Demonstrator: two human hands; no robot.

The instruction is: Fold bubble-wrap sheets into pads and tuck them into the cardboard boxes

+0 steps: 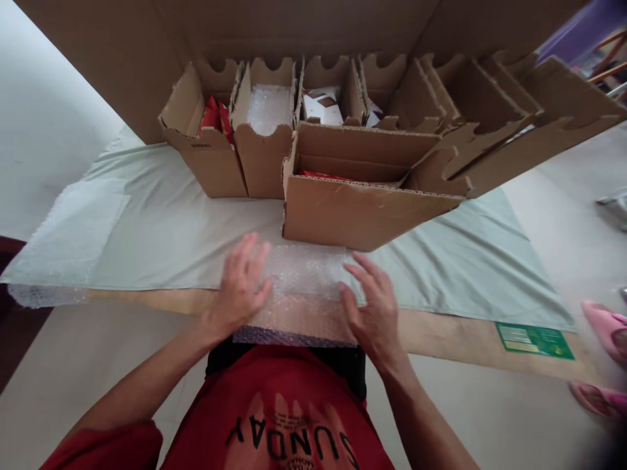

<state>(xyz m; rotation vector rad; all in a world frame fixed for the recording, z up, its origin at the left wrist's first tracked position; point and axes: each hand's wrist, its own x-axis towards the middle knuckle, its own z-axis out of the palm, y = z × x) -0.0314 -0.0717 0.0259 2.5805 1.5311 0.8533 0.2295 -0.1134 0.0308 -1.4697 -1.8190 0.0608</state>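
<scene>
A clear sheet of bubble wrap (308,277) lies at the table's front edge, its near end hanging over toward my lap. My left hand (242,284) is at the sheet's left side, fingers apart and pointing forward. On the other side, my right hand (372,297) curves in at the right edge with its thumb and fingers spread. Neither hand grips anything that shows; whether the fingertips touch the film is hard to tell. Just beyond the sheet stands a long cardboard bin (367,212) with something red inside.
Behind is a row of cardboard bins: one with red packets (213,117), one with bubble wrap pieces (268,108), one with white boxes (323,109). More bubble wrap (68,228) lies at left. A green card (535,341) is at the right front edge; pink sandals (605,329) are beyond.
</scene>
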